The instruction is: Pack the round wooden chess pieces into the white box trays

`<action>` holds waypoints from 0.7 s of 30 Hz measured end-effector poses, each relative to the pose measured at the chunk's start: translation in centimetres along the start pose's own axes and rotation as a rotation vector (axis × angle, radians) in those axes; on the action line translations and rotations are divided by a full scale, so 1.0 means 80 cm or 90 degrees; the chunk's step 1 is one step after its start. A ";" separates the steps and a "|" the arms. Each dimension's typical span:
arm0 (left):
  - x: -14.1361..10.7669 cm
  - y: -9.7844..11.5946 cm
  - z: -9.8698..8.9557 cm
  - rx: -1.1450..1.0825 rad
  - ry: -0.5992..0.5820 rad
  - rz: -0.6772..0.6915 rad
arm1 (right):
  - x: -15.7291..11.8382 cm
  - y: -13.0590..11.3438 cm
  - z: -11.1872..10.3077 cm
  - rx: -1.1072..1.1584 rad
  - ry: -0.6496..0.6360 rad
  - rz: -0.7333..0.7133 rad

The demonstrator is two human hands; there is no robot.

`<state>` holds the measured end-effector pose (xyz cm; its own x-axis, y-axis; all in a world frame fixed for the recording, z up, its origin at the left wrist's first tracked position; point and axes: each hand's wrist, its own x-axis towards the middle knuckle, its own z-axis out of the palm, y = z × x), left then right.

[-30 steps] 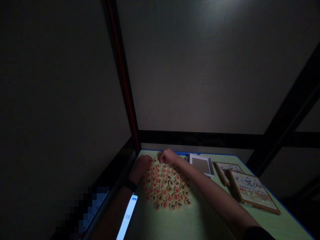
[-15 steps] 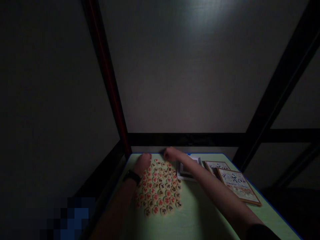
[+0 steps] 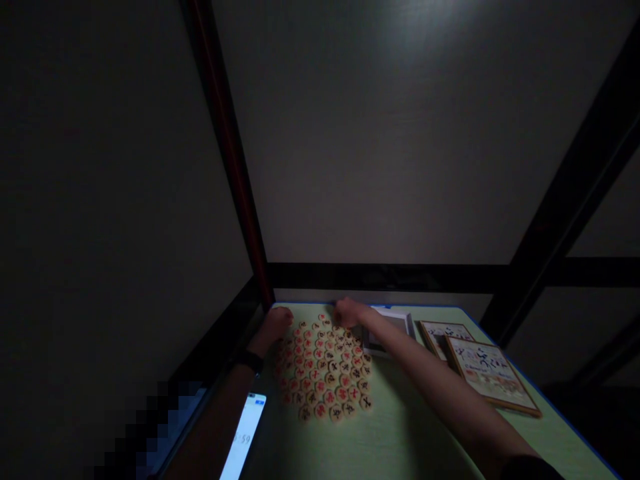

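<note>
A mass of round Chinese chess pieces [image 3: 320,373] with red and black characters lies flat on the pale green table [image 3: 390,433]. My left hand [image 3: 277,321], a dark watch [image 3: 250,361] on its wrist, is at the far left edge of the pieces with its fingers curled. Whatever it may hold is hidden. At the far right edge of the pieces is my right hand [image 3: 349,312], its fingers bent down and pressed together; their tips are too dark to show a piece in them.
A white-rimmed grey tray [image 3: 413,325] stands behind my right forearm. Two flat Chinese chess boxes [image 3: 490,373] overlap on the right. A lit phone [image 3: 245,437] shows by my left forearm. A wall [image 3: 380,167] rises behind the table's blue edge.
My left hand has moved left, away from the top of the pieces. The right hand has come slightly lower beside them. The view has shifted, and a lit phone now shows.
</note>
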<state>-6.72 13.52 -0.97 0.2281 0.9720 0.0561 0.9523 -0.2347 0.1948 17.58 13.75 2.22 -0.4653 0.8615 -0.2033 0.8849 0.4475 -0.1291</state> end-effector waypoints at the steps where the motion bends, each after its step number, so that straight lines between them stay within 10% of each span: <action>1: -0.003 -0.003 0.002 -0.005 0.001 -0.002 | 0.000 -0.002 0.002 -0.001 0.006 0.003; 10: -0.014 -0.012 0.012 -0.037 0.005 0.029 | 0.006 0.001 0.008 0.042 0.068 0.006; 21: -0.033 0.037 0.023 -0.104 0.009 0.158 | 0.030 -0.041 0.022 0.183 0.194 -0.035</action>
<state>-4.10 10.26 -2.36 0.4460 0.8848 0.1350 0.8224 -0.4646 0.3284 13.56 13.94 0.44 -0.4460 0.8893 0.1015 0.7975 0.4463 -0.4060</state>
